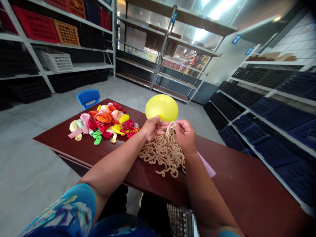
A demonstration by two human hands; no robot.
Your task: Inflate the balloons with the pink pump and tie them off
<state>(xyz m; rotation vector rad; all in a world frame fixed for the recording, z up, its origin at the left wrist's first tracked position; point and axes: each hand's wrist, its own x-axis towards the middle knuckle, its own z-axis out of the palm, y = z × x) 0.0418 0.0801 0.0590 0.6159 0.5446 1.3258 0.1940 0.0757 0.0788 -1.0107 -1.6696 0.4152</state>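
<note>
An inflated yellow balloon (162,107) stands just beyond my hands, over the table's far edge. At its near end, my left hand (153,129) is closed around the balloon's neck, which the fingers mostly hide. My right hand (184,132) pinches a curved beige cord (170,128) between thumb and fingers, and the cord arches toward the left fingertips. Beneath both hands lies a tangled heap of tan, curly cords (164,153). Left of my left forearm is a pile of limp balloons (105,120) in red, orange, yellow, pink and green.
The dark red-brown table (229,171) carries both piles. A pink flat item (206,165) pokes out beside my right forearm. Behind the table's left corner is a blue chair (88,98). Shelves with crates (37,24) line the left, and dark blue bins (274,131) fill the right.
</note>
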